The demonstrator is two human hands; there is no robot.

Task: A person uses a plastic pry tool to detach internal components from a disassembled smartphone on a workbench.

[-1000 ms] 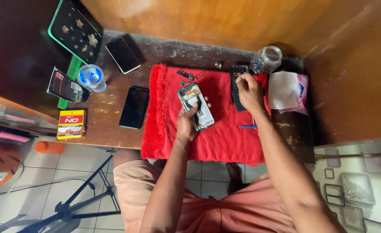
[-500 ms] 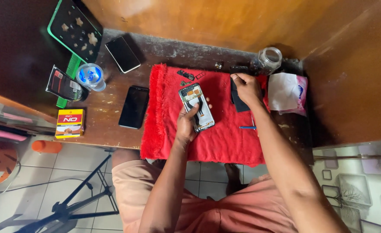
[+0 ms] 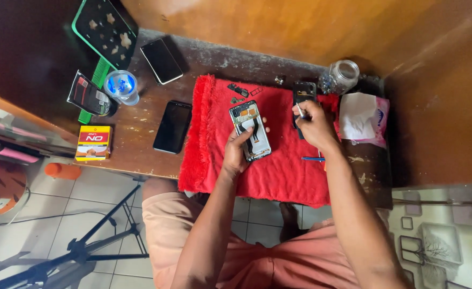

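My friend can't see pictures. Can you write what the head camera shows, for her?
A person's left hand holds an opened phone over a red cloth on a wooden table, while the right hand pinches a small tool. Two dark phones lie left of the cloth.

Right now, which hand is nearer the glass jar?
Right. The right hand sits just below-left of the glass jar, pinching a small tool. The left hand is farther left, holding the opened phone over the red cloth.
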